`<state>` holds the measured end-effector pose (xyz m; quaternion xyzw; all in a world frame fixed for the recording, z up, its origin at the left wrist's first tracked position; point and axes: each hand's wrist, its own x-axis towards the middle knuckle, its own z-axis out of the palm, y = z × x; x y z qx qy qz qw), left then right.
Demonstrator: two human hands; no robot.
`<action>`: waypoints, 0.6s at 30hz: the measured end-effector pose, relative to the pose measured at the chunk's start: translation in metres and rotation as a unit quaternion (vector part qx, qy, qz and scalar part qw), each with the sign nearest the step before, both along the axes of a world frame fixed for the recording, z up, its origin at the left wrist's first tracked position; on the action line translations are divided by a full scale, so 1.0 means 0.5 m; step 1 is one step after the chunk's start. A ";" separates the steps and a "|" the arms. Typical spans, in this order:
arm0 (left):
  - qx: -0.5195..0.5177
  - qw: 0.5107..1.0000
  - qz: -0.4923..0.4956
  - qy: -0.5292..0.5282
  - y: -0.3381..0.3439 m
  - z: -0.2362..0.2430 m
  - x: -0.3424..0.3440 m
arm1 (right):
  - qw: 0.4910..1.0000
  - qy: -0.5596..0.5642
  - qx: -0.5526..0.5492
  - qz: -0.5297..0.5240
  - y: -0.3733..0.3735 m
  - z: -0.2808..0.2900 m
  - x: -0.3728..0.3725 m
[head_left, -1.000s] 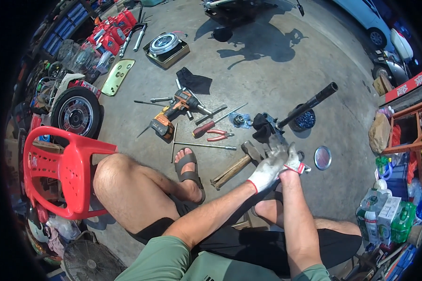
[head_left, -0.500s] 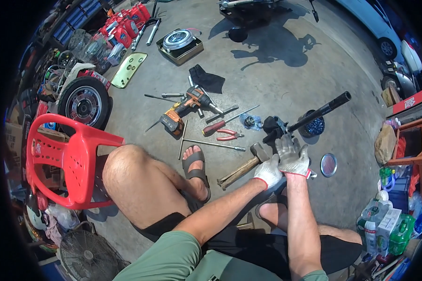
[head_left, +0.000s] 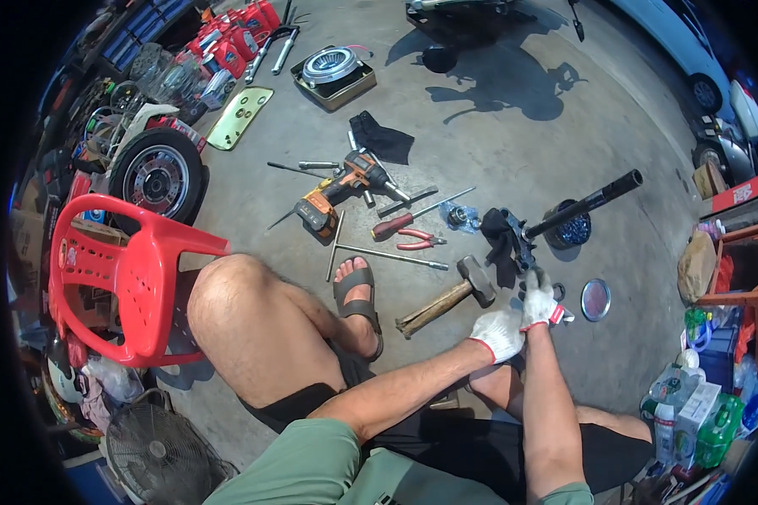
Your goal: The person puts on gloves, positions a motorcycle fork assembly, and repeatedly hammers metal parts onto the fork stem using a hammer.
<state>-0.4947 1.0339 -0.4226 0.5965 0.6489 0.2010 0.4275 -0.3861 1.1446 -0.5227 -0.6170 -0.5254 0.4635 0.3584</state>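
Both my hands wear whitish gloves with red cuffs, grey-stained at the right fingers. My left hand (head_left: 497, 335) is closed at the edge of the right glove, near the wrist; its fingertips are partly hidden. My right hand (head_left: 539, 299) points away from me, fingers stretched out and slightly apart, just short of a dark metal part with a long black tube (head_left: 594, 202). The tube slants over a dark round tin (head_left: 571, 234). Beside that part lies a black cloth (head_left: 499, 240). A hammer (head_left: 446, 305) with a wooden handle rests left of my hands.
On the concrete floor lie a cordless drill (head_left: 337, 194), a screwdriver (head_left: 392, 227), red-handled pliers (head_left: 417, 240), a T-handle wrench (head_left: 387, 257) and a round lid (head_left: 596, 300). A red plastic chair (head_left: 135, 269) and a wheel (head_left: 156, 181) stand left; bottles (head_left: 716, 429) stand right.
My right hand has turned from palm up, fingers spread, to pointing downward and away. Both hands have come slightly nearer to me. The left stays at the right glove's edge.
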 end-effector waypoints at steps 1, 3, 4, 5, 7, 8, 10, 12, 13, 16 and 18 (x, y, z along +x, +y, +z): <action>0.027 0.998 0.059 0.015 -0.005 0.000 -0.005 | 0.996 -0.068 0.042 0.028 -0.005 -0.011 -0.007; 0.107 0.989 0.092 0.035 0.004 0.023 -0.004 | 0.951 -0.274 0.126 0.071 -0.002 -0.054 0.033; 0.145 0.984 0.083 0.057 0.000 0.024 -0.025 | 0.961 -0.250 0.076 0.095 -0.027 -0.048 0.006; 0.189 0.978 0.059 0.058 0.016 0.039 -0.001 | 0.984 -0.163 0.047 0.048 -0.004 -0.104 0.063; 0.190 0.979 0.031 0.059 0.022 0.038 0.008 | 0.872 -0.405 0.117 0.247 -0.001 -0.141 0.084; 0.193 0.979 0.032 0.064 0.015 0.028 0.002 | 0.871 -0.400 0.133 0.252 -0.032 -0.128 0.065; 0.148 0.985 0.019 0.092 0.003 0.008 -0.006 | 0.871 -0.392 0.147 0.257 -0.068 -0.097 0.030; 0.105 0.993 -0.013 0.052 -0.001 -0.011 -0.011 | 0.851 -0.424 0.129 0.282 -0.077 -0.083 0.026; 0.079 0.996 -0.019 0.031 0.003 -0.002 -0.008 | 0.848 -0.438 0.114 0.276 -0.087 -0.087 0.022; 0.133 0.989 -0.064 -0.030 0.003 0.029 0.021 | 0.871 -0.391 0.035 0.295 -0.069 -0.084 0.065; 0.122 0.990 -0.061 -0.041 0.027 0.024 0.037 | 0.844 -0.361 0.013 0.397 -0.013 -0.073 0.093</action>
